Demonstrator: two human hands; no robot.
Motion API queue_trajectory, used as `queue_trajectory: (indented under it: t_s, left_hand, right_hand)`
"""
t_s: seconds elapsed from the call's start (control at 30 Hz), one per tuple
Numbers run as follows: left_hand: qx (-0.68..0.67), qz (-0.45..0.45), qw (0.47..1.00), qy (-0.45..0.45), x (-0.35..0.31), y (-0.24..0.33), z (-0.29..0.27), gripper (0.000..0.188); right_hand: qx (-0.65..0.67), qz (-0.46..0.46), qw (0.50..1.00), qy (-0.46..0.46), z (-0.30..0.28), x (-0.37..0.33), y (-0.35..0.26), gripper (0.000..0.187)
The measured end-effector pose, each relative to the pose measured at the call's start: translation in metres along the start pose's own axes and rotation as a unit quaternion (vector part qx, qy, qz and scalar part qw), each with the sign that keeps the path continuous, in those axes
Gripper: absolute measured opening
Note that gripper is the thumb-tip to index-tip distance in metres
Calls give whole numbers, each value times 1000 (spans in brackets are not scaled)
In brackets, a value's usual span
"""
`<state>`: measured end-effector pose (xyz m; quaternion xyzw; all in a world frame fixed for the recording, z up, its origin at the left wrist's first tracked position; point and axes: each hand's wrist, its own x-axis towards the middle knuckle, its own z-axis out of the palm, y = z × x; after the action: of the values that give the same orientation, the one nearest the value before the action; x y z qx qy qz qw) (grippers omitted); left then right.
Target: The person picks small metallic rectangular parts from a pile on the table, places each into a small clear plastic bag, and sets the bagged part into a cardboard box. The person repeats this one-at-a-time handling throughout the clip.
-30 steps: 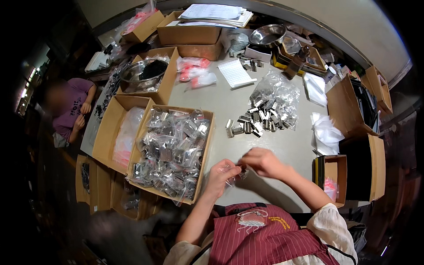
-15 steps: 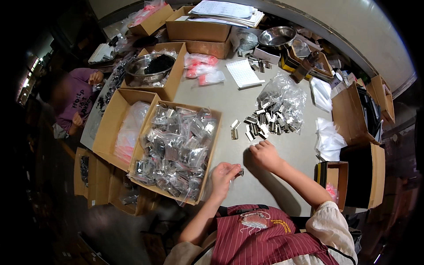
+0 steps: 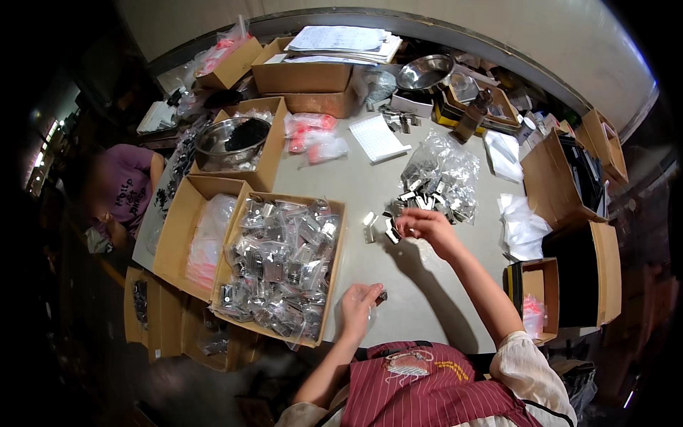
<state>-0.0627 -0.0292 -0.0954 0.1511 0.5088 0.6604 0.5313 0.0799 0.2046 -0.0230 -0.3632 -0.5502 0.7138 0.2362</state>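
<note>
My left hand [image 3: 360, 307] is closed near the front of the table, beside the carton of filled bags. From its fingertips sticks out a small dark, shiny metal piece [image 3: 383, 295]; a clear film at the fingers looks like a plastic bag, but I cannot make it out fully. My right hand [image 3: 430, 229] reaches over the near edge of a heap of small metal clip-like pieces [image 3: 449, 206], its fingers apart. Left of those fingers lie a few loose metal pieces [image 3: 370, 229]. The heap spills from a large clear plastic bag [image 3: 455, 167].
To the left stands a carton [image 3: 340, 263] full of small bags of metal parts, beside a carton [image 3: 171, 242] of empty bags. White bags [image 3: 523, 228] lie at the right, near open cartons [image 3: 608, 270]. A brown bottle [image 3: 473, 117] stands behind. A person [image 3: 128, 185] sits far left.
My right hand has moved forward to the metal pieces, and its fingers have spread from a closed shape. My left hand stays closed near the front. The whole view has shifted slightly.
</note>
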Motion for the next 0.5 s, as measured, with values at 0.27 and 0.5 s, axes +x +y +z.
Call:
queue_trajectory:
  t_s: [0.27, 0.5]
  left_hand:
    - [-10, 23, 1000, 6, -1, -2, 3, 14]
    - [-18, 15, 999, -38, 1, 0, -2, 12]
  right_hand:
    - [-554, -330, 764, 17, 52, 43, 55, 50]
    - [-593, -232, 767, -72, 28, 15, 70, 46]
